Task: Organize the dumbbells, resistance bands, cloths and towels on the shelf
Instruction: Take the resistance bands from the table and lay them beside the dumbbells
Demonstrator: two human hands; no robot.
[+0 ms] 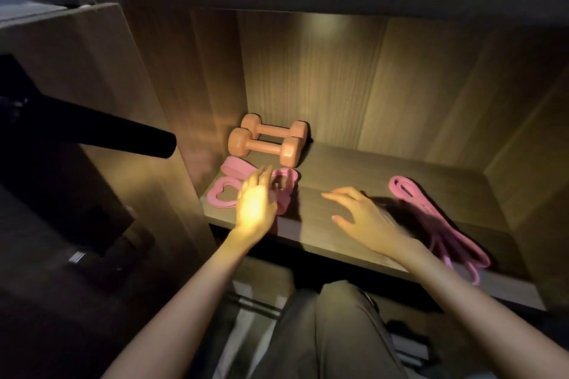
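Hands first: the left hand (257,206) reaches over a small heap of short pink bands (220,194) just in front of the dumbbells (264,144), its fingers bent down onto them, but blur and shadow hide whether it grips one or only touches. The right hand (366,218) hovers with fingers spread and holds nothing, in front of the dumbbells and to their right, above bare shelf (354,169). The step in hand looks like gathering the short bands into one tidy stack. To do it well, I would flatten each loop, lay them edge to edge and keep them close before the dumbbells, steadying the pile with the free hand so that none slides off the front lip. As for the compartment, it holds two orange dumbbells lying side by side at the back left corner, the short bands before them, and a long pink band (409,194) sprawled well to the right of the dumbbells, its loops hanging over the front edge and likely needing a fold. No cloths or towels show. A black tube (138,138) juts in from outside, left of the dumbbells.
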